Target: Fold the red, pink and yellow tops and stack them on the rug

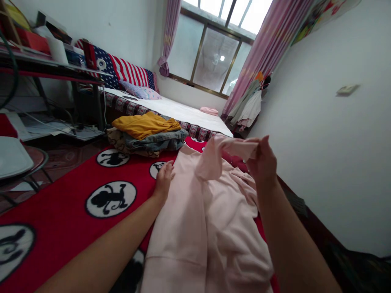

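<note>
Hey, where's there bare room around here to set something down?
Free: the red cloth between your left forearm and the chair, and the white sheet between the patterned pillow and folded pink cloth. Crowded: the desk, and where the stacked clothes and pink garment lie.

The right hand (263, 160) holds up one part of a pale pink garment (185, 215), and the left hand (164, 179) is near its edge, above a red blanket (65, 217) (with white circles (110, 199)).
</note>
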### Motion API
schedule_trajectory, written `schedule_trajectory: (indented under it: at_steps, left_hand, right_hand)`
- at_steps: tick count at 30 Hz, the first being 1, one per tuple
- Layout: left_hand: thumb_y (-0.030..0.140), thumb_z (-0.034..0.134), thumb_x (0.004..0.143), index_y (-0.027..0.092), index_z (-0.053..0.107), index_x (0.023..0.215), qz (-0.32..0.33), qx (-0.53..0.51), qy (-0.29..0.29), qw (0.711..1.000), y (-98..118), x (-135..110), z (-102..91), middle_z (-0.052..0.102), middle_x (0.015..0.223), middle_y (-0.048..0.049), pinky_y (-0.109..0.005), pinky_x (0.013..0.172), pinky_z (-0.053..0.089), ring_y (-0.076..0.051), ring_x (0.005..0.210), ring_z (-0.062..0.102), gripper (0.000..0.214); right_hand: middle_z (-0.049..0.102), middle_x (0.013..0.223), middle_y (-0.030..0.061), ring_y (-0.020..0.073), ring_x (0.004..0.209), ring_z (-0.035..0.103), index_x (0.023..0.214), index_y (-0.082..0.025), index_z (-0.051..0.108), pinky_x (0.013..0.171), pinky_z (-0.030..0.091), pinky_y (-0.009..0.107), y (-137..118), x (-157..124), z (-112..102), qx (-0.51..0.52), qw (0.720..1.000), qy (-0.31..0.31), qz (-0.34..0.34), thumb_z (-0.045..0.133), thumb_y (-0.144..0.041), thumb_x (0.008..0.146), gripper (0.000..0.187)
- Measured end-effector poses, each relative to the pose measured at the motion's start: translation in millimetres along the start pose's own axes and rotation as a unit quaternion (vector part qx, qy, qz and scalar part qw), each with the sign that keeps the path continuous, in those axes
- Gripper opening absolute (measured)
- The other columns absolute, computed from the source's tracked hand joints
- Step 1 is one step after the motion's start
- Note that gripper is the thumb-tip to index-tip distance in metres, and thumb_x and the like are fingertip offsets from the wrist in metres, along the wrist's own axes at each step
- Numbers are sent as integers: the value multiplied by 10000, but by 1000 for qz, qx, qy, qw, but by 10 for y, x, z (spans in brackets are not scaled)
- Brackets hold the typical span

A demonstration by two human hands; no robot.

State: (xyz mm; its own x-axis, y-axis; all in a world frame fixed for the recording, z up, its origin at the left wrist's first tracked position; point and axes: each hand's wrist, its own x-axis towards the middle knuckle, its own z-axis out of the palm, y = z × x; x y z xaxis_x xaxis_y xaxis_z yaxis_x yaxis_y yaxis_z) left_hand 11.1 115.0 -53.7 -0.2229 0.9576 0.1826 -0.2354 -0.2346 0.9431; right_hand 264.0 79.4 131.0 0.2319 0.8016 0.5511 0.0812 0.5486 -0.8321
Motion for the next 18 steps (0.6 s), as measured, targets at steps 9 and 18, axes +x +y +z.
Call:
schedule_trajectory:
  at_steps: [9, 18]
  left_hand:
    - [478, 626, 765, 158, 609, 1085, -145, -54, -16, 988, 331, 351, -564, 637, 1160, -136, -270, 684, 513, -208, 906, 663, 453]
    - [456, 789, 548, 122, 675, 712, -155, 226, -183, 944, 660, 212, -634, 663, 672, -38, -253, 540, 427, -190, 616, 583, 389]
  right_hand:
    - [721, 729, 106, 240, 715, 709, 702, -196, 614, 714, 562, 371, 1171, -758, 396, 38, 982, -32, 182, 397, -807, 762, 652]
    - [703, 725, 78, 186, 636, 657, 718, -179, 652, 644, 527, 310, 1514, -1016, 421, 6, 975, -61, 213, 563, -676, 757, 507]
